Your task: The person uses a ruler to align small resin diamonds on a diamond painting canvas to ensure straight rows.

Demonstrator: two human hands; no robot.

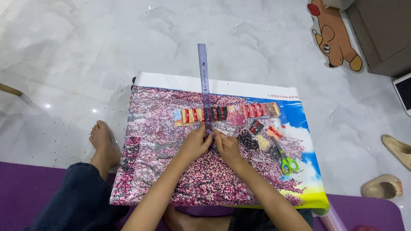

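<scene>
Together, both hands pinched at ruler.

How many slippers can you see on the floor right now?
2. One slipper lies on the floor right of the canvas; the other slipper sits further right, cut off by the picture's edge. More may lie out of view.

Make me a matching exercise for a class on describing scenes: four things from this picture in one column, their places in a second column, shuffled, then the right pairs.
Things:
1. ruler
2. scissors
3. bead packets
4. bare foot

Places:
A. on the floor, left of the canvas
B. in a row across the canvas top
C. on the canvas, right of the right hand
D. running lengthwise from the left hand past the canvas top edge

Pairs: 1-D, 2-C, 3-B, 4-A
</scene>
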